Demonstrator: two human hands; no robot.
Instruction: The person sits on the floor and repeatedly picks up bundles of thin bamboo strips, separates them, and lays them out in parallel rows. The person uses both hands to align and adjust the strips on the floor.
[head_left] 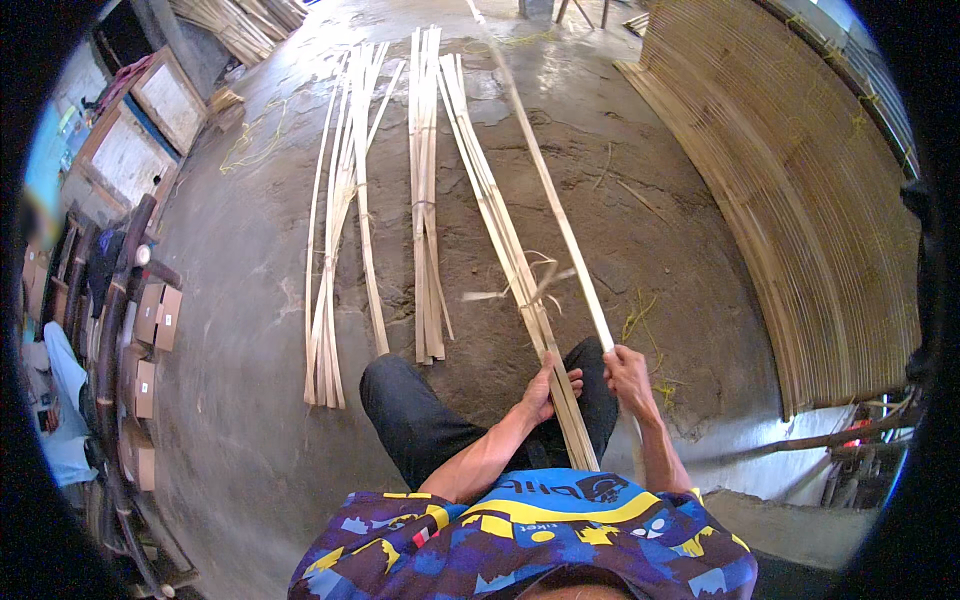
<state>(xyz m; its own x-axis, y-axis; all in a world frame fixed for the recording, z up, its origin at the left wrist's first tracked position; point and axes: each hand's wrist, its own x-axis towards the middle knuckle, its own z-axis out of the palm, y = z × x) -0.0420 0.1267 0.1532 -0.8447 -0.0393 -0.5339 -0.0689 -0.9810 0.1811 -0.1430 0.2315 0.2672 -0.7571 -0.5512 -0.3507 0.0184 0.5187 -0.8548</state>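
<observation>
My left hand [543, 390] is closed around the near part of a bundle of bamboo strips [490, 210], which runs from my lap out over the floor. A loose tie [540, 285] of thin strip, its ends sticking out, goes round this bundle. In my right hand [627, 372] is a single long bamboo strip [550, 185], gripped beside my right knee and stretching far ahead. Part of its near end is hidden by my forearm. Two more bundles lie to the left: a narrow tied bundle [424, 190] and a looser, fanned bundle [335, 270].
A large slatted bamboo blind [800, 230] leans along the right side. Yellow twine [640, 320] lies on the floor near my right hand. Dark bamboo poles [112, 330] and small cardboard boxes [158, 315] line the left. More strips [225, 25] are piled at the far left.
</observation>
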